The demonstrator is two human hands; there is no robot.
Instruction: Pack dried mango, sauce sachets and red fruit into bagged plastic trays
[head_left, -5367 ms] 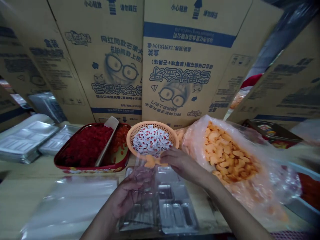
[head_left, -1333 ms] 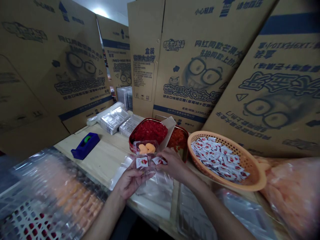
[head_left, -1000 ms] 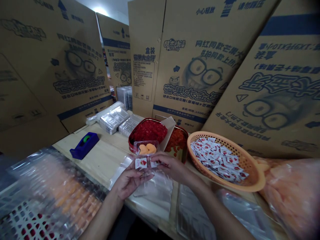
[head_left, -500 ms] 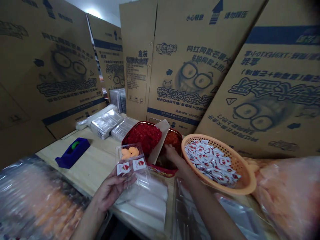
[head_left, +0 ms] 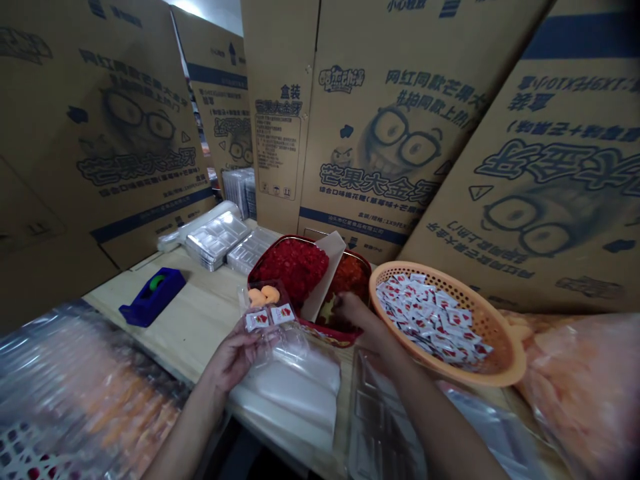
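Cardboard cartons (head_left: 380, 120) printed with a blue cartoon face in glasses stand packed around the back of the wooden surface (head_left: 165, 340), and the head camera looks down on it from above.

From here, my left hand (head_left: 235, 357) sits low of centre, its fingers (head_left: 260, 340) curled up against the underside of a clear plastic tray (head_left: 273, 333), holding it tilted just above a stack of clear bags (head_left: 295, 393). Two orange gummy sweets (head_left: 263, 295) lie in the tray's far end, with two red-and-white sachets (head_left: 265, 317) side by side nearer my palm.

My right hand (head_left: 363, 320) is a little to the right, its fingers (head_left: 343, 303) narrowly curled and dipped over the right compartment of a red tin tray (head_left: 325, 337). I cannot tell whether they hold anything. Red diced pieces (head_left: 293, 273) fill the left compartment, and a pale card divider (head_left: 325, 273) leans between the two.

Just right of the tin, an orange plastic basket (head_left: 500, 360) holds a heap of white sachets (head_left: 425, 320), and a bag of orange sweets (head_left: 580, 387) bulges at the right edge. Empty clear trays (head_left: 380, 420) lie at lower centre. Foil trays (head_left: 213, 240) are stacked at upper left, beside a blue tape dispenser (head_left: 153, 297).
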